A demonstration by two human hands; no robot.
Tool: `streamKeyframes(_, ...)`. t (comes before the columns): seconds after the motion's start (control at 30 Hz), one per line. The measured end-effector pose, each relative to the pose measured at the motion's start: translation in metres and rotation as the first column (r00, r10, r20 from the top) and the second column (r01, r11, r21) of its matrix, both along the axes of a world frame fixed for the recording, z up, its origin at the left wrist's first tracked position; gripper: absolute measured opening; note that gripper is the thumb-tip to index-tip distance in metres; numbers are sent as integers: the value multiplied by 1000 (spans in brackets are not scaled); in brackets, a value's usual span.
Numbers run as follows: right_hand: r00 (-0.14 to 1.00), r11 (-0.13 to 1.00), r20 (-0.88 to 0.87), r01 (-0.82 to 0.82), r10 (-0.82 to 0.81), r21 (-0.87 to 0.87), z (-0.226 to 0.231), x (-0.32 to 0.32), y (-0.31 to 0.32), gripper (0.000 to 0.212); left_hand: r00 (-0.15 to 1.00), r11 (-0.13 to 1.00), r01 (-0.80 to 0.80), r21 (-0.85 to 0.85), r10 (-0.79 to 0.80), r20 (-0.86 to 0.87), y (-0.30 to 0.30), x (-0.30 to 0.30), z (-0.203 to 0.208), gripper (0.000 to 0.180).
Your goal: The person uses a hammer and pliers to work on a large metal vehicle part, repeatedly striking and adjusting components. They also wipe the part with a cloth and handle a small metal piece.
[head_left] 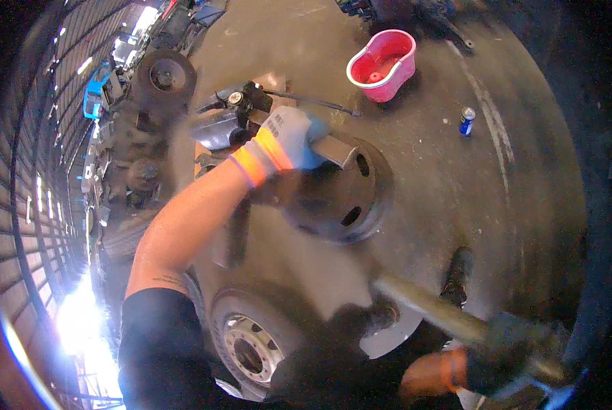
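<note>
Bar (336, 152), left hand (292, 139); rim (328, 205) seemingly beneath

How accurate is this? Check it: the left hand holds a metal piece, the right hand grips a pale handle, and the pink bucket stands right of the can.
Wrong side: in the head view, the pink bucket stands left of the can. The left hand holds a metal piece, the right hand a pale handle.

Waisted pink-red plastic bucket, white rim (396, 83), on grey-brown concrete floor (429, 184). Blue-and-silver cylindrical can (466, 121) upright nearby, beside worn pale floor stripe (492, 123). Lower left: black rubber tyre on pale metal wheel (268, 340). Upper left: dark tyred wheel (164, 75); ribbed wall (19, 249) beyond.
</note>
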State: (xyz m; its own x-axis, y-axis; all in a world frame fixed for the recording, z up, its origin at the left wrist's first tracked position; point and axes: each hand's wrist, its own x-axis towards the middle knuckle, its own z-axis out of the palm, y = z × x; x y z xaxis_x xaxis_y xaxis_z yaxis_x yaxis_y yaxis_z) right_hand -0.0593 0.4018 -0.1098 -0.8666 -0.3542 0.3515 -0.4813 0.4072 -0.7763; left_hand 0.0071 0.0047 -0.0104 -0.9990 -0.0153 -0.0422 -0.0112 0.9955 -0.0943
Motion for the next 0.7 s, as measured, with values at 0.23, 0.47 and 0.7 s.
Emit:
streamKeyframes(0.23,612,772,583,-634,535,-44,-48,91,-101,25,999,1000,-1,-27,2,40,3,0,-3,28)
streamKeyframes(0.47,499,894,785,-421,367,-150,-62,98,-85,19,999,996,-37,84,40,-36,-1,-7,-3,25)
streamKeyframes(0.7,187,792,790,82,584,-605,21,40,-134,18,997,998,-16,62,21,-74,-2,-7,1,33)
